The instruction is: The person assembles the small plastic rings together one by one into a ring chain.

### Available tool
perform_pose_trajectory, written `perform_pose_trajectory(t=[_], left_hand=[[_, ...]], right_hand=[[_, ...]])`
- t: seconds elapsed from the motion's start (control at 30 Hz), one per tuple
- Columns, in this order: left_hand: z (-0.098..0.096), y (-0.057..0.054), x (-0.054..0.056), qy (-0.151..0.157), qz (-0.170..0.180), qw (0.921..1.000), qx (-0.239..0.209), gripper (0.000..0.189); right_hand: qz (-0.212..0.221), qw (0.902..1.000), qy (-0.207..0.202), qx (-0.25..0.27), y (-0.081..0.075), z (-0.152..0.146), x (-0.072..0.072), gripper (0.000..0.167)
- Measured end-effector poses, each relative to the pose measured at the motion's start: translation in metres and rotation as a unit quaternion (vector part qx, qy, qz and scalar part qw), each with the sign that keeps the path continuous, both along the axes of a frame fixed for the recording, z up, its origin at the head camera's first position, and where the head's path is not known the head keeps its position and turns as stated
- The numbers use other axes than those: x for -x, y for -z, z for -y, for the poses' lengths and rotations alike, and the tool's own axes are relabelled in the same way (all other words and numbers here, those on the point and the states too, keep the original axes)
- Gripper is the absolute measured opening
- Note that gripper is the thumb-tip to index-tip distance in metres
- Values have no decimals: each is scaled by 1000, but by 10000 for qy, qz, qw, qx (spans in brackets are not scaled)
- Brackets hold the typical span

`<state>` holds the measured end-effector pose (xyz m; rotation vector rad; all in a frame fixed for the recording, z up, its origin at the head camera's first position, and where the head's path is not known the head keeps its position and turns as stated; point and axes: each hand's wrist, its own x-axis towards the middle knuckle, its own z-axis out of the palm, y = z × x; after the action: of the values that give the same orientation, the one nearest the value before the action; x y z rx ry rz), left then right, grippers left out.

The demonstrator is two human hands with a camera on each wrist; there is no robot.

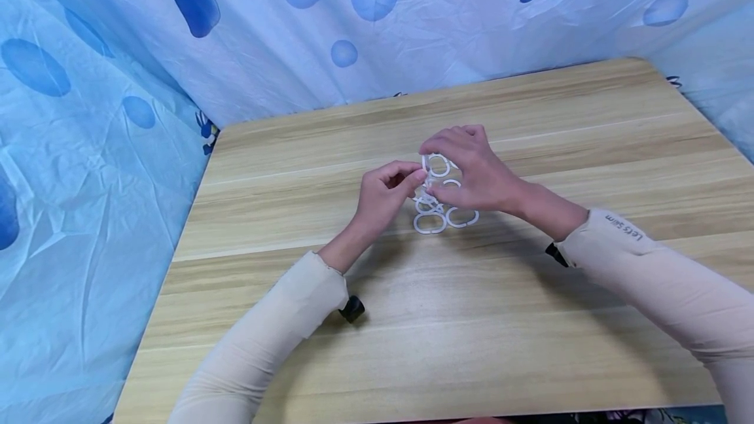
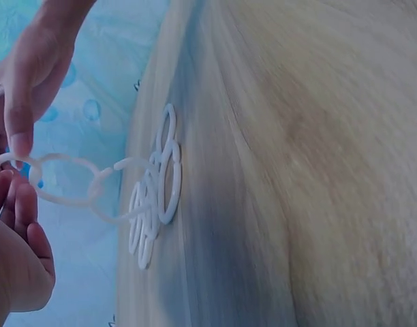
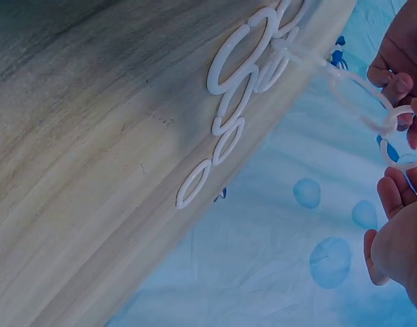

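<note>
Between both hands, above the table, is a short chain of white plastic C-shaped links [image 2: 62, 201]. My left hand [image 1: 379, 195] pinches the upper part of the chain between thumb and forefinger. From the right, my right hand [image 1: 477, 172] holds the top link [image 3: 388, 158] between thumb and fingertips, right beside the left fingertips. Two more links hang from it, the lowest reaching down to a cluster of white links [image 2: 178, 170] on the table. In the head view my right hand partly covers this cluster.
The links lie on a wood-grain table [image 1: 294, 214], near its middle. Several single links [image 3: 225, 53] spread side by side there. A blue patterned curtain [image 1: 283, 51] hangs behind and to the left of the table. Each sleeve cuff has a small black wrist camera [image 1: 352, 309] under it.
</note>
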<state>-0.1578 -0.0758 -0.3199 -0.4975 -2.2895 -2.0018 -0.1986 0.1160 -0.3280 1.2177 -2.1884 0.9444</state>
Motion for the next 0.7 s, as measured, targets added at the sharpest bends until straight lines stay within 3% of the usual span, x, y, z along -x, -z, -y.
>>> perform_pose_trajectory(t=[0.13, 0.27, 0.43, 0.7], left_hand=[[-2, 0, 0, 98, 184, 9998, -52, 16], [0, 10, 6, 110, 213, 9997, -49, 15], [2, 22, 14, -196, 439, 9988, -40, 18], [6, 27, 18, -555, 489, 9972, -59, 13]], right_hand=[[-125, 9998, 58, -147, 1, 0, -1, 46], [-174, 9992, 73, -350, 0, -1, -1, 49], [118, 9989, 148, -420, -4, -10, 1, 57], [778, 9918, 979, -258, -9, -37, 17, 47]])
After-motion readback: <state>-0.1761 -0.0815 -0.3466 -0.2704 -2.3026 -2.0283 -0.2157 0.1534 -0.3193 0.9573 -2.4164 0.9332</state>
